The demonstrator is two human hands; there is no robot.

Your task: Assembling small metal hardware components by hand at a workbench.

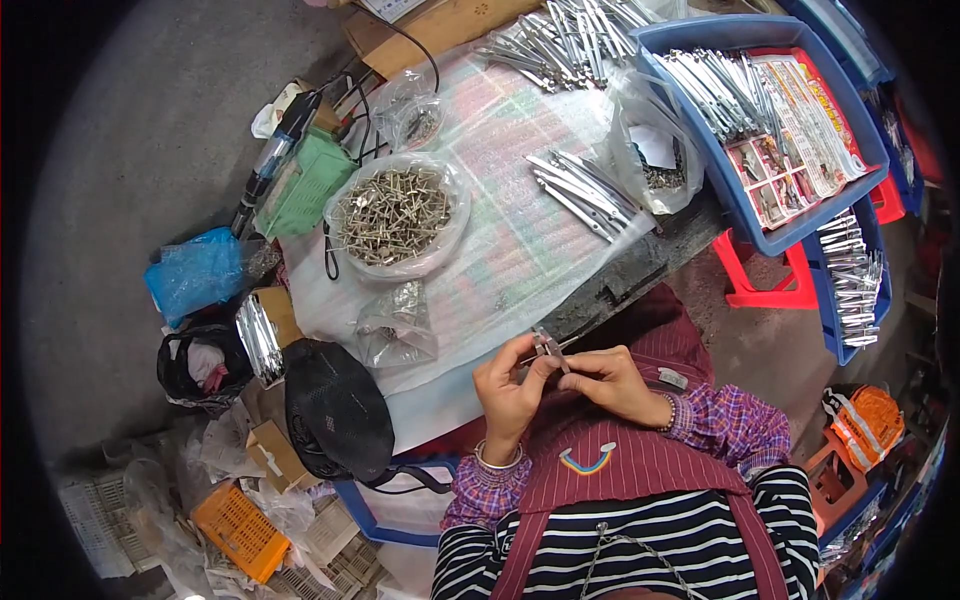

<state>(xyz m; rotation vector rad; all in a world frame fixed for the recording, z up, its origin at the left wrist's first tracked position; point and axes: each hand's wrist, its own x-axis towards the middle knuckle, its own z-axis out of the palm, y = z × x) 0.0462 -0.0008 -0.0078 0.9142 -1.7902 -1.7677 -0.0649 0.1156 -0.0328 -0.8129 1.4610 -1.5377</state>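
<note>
In front of my apron, my left hand [512,392] and my right hand [622,388] meet just off the table's near edge. Between their fingertips is a small silver metal part [548,346]; its exact kind is too small to make out. Both hands are closed around it, thumbs toward each other. Beyond them on the table lies a row of long silver metal pieces [580,192]. A plastic-lined tub of small brass-coloured T-shaped metal pins [395,215] stands to the left, with a clear plastic bag [402,325] nearer to me.
A blue bin [660,35] of silver pieces stands at right, near a red stool [745,275]. More silver pieces [575,45] pile at the far edge. A green basket [308,180], a black cap [338,410] and an orange crate [240,530] are on the left.
</note>
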